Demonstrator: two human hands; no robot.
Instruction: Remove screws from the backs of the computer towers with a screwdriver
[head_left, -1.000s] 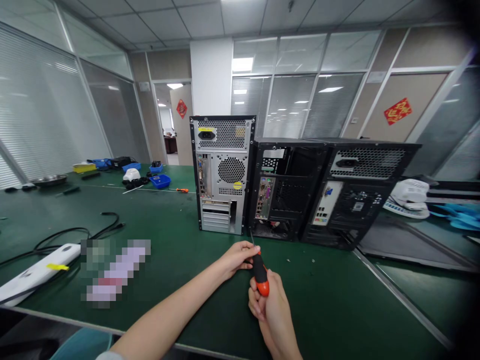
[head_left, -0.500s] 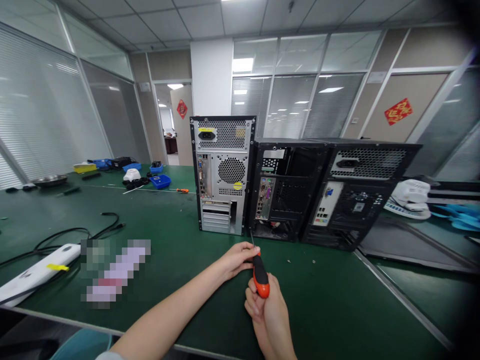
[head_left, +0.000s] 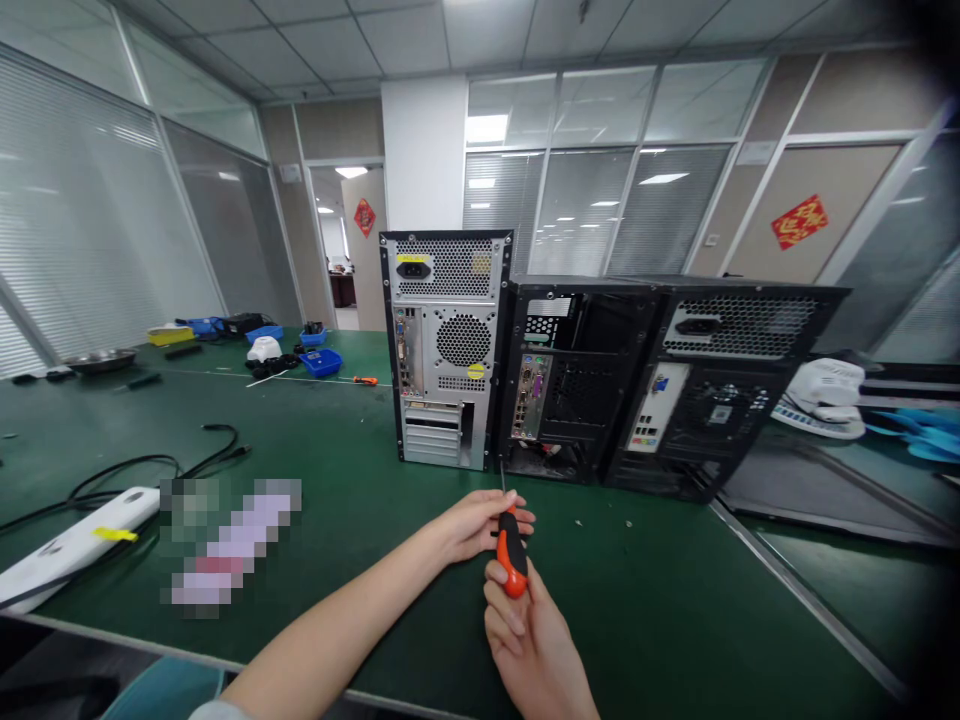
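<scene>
An orange and black screwdriver [head_left: 513, 555] points away from me, its shaft reaching the lower left corner of the middle black computer case [head_left: 574, 400]. My left hand [head_left: 480, 522] pinches the front of the screwdriver near the shaft. Around the rear end of the handle, my right hand [head_left: 529, 620] has its fingers curled. A silver-backed computer case [head_left: 442, 350] stands upright to the left of the middle one. To the right is another black case [head_left: 701, 400]. Whether the tip sits on a screw is too small to tell.
Small screws [head_left: 628, 524] lie on the green table [head_left: 337, 590] right of my hands. A white power strip [head_left: 82, 540] with black cables is at the left. Blue trays [head_left: 322, 362] and another screwdriver [head_left: 365, 380] are farther back. A flat dark panel [head_left: 825, 490] lies at the right.
The screwdriver handle and my right hand have shifted slightly left, and the handle looks turned. The fingers of my left hand are spread a little more beyond the handle.
</scene>
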